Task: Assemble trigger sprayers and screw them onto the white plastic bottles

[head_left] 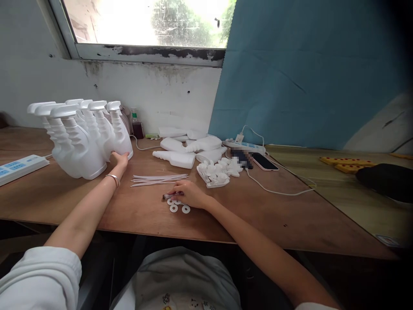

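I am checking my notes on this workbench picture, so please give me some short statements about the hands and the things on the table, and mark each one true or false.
1. The left hand touches the group of standing white spray bottles. True.
2. The right hand rests on the phone. False: it rests by the small white rings, with a dark pen-like tool at its fingertips; the phone lies apart, farther right.
3. A bundle of thin white tubes lies between the two hands. True.
4. All bottles stand upright. False: several bottles lie on their sides near the wall.
5. A pile of white trigger caps lies left of the phone. True.
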`<state>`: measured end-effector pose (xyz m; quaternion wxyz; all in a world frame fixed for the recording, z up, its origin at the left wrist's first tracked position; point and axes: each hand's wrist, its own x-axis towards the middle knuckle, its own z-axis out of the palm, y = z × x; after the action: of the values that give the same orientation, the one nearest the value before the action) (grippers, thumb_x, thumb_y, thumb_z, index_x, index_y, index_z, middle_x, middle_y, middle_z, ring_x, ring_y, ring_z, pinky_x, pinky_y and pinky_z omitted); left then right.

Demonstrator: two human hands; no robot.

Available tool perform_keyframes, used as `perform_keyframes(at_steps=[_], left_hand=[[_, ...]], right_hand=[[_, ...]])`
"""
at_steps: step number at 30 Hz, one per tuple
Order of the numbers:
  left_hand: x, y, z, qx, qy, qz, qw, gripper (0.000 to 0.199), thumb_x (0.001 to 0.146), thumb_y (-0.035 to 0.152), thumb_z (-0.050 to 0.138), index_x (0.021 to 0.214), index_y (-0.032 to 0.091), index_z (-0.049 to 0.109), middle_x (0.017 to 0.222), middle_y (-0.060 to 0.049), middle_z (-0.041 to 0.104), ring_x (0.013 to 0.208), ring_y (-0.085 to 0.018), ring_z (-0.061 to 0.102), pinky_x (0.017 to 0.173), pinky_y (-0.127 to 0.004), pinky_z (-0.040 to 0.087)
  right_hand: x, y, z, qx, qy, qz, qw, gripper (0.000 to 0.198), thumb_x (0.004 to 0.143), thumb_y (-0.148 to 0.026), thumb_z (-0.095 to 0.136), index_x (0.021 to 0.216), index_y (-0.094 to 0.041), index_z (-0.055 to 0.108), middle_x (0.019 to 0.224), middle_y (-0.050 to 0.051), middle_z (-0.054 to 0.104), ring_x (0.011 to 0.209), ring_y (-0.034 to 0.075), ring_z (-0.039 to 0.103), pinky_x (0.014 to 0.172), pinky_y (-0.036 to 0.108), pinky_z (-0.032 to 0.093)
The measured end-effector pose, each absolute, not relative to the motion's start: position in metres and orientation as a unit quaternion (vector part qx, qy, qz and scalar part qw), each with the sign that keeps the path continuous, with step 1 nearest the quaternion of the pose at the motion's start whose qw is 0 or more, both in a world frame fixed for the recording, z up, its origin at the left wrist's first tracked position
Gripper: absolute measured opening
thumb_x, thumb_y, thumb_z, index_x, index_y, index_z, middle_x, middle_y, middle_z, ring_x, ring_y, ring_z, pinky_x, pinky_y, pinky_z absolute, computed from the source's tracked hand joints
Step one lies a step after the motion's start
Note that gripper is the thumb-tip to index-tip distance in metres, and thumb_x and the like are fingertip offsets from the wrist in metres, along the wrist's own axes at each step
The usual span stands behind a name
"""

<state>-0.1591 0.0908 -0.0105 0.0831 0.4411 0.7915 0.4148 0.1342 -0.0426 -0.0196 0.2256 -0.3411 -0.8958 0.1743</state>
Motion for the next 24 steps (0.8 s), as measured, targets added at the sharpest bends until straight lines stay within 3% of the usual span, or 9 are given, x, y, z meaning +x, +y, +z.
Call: perform_keyframes(at_steps=[5, 10, 14, 17, 20, 24], left_hand=[[-0.153, 0.082, -0.005, 0.398, 0.821, 0.405, 0.055, 0.051, 0.066, 0.044, 0.061, 0.101, 0.008, 0.053, 0.109, -0.026, 0.057, 0.104, -0.04, 0.052, 0.08, -0.049, 0.041], [-0.14, 0.078, 0.007, 0.425, 0.811, 0.398, 0.06, 0.047, 0.06, 0.047, 0.066, 0.089, 0.012, 0.057, 0.1, -0.021, 0.062, 0.096, -0.037, 0.057, 0.075, -0.044, 0.044], [-0.118, 0.072, 0.019, 0.461, 0.786, 0.408, 0.062, 0.047, 0.06, 0.053, 0.064, 0.086, 0.014, 0.059, 0.095, -0.016, 0.064, 0.088, -0.032, 0.059, 0.069, -0.036, 0.044], [-0.098, 0.06, 0.024, 0.528, 0.73, 0.433, 0.029, 0.046, 0.064, 0.056, 0.059, 0.084, 0.015, 0.058, 0.087, -0.011, 0.065, 0.081, -0.028, 0.059, 0.067, -0.033, 0.042], [-0.082, 0.048, 0.025, 0.612, 0.65, 0.447, -0.058, 0.044, 0.068, 0.056, 0.057, 0.086, 0.016, 0.056, 0.083, -0.008, 0.063, 0.081, -0.026, 0.058, 0.077, -0.034, 0.039], [-0.075, 0.035, 0.021, 0.71, 0.541, 0.429, -0.14, 0.039, 0.073, 0.05, 0.056, 0.093, 0.017, 0.056, 0.096, -0.01, 0.062, 0.095, -0.026, 0.056, 0.095, -0.039, 0.026]], right_hand=[[0.136, -0.04, -0.02, -0.326, -0.891, 0.213, 0.234, 0.023, 0.074, -0.031, 0.068, 0.095, -0.022, 0.069, 0.077, 0.0, 0.061, 0.065, 0.01, 0.055, 0.062, 0.02, 0.042], [0.137, -0.036, -0.023, -0.348, -0.872, 0.213, 0.27, 0.02, 0.074, -0.028, 0.068, 0.092, -0.02, 0.069, 0.076, 0.001, 0.061, 0.069, 0.011, 0.055, 0.065, 0.022, 0.043], [0.138, -0.036, -0.021, -0.374, -0.846, 0.202, 0.321, 0.021, 0.072, -0.028, 0.069, 0.09, -0.018, 0.066, 0.084, 0.003, 0.061, 0.076, 0.014, 0.056, 0.07, 0.026, 0.045], [0.14, -0.035, -0.016, -0.395, -0.816, 0.185, 0.379, 0.029, 0.075, -0.034, 0.065, 0.099, -0.018, 0.06, 0.095, 0.005, 0.059, 0.083, 0.015, 0.056, 0.078, 0.03, 0.046], [0.144, -0.031, -0.009, -0.411, -0.78, 0.171, 0.439, 0.041, 0.077, -0.038, 0.062, 0.112, -0.018, 0.05, 0.107, 0.009, 0.055, 0.093, 0.018, 0.055, 0.084, 0.033, 0.045], [0.149, -0.031, 0.004, -0.391, -0.679, 0.254, 0.567, 0.06, 0.069, -0.043, 0.068, 0.117, -0.02, 0.043, 0.122, 0.011, 0.049, 0.11, 0.022, 0.05, 0.093, 0.035, 0.041]])
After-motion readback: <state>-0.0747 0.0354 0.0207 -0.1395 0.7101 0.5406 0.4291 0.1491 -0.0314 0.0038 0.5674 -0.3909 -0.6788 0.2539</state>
